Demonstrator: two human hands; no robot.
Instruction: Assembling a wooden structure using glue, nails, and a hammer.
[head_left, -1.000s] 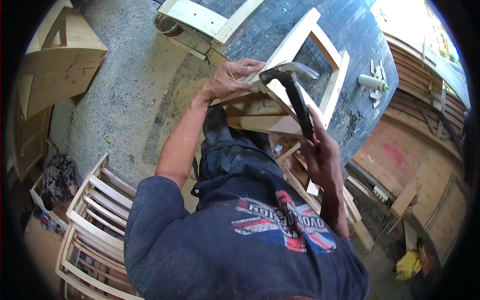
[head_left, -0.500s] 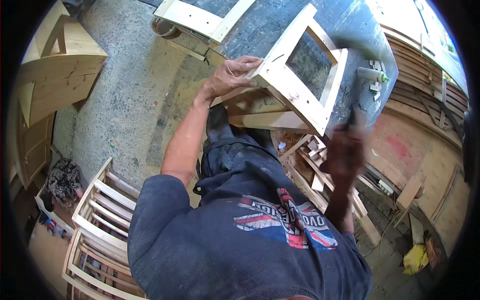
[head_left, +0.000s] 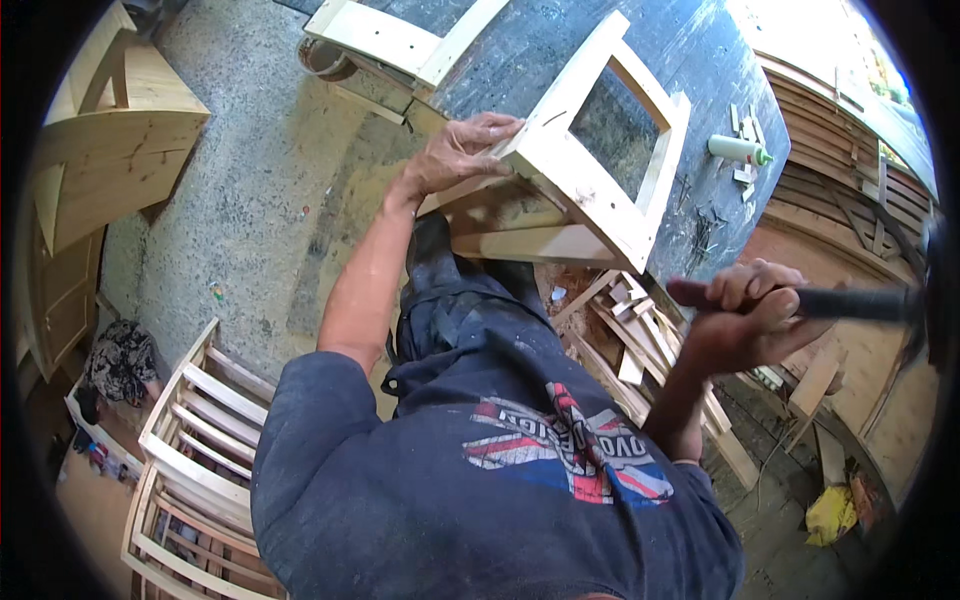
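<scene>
My left hand (head_left: 462, 152) grips the upper left corner of a pale wooden frame (head_left: 585, 185), fingers over its edge and thumb along the side. The frame has a squarish opening and stands tilted at the near edge of a blue-grey workbench (head_left: 530, 55). My right hand (head_left: 745, 315) is raised to the right of the frame, apart from it. It is closed round the handle of a hammer (head_left: 855, 304) held sideways. The hammer's dark head lies at the picture's right rim and is mostly lost in shadow.
On the bench lie a glue bottle (head_left: 738, 150), small wood blocks (head_left: 747, 185), scattered nails (head_left: 708, 232) and another wooden frame (head_left: 385, 40). Offcuts (head_left: 640, 330) lie below the bench's near edge. Slatted wooden pieces (head_left: 205, 430) stand at left, near another person (head_left: 122, 365).
My right hand has swung up and to the right with the hammer, away from the frame's near corner. My left hand keeps its hold, and the frame stays nearly still.
</scene>
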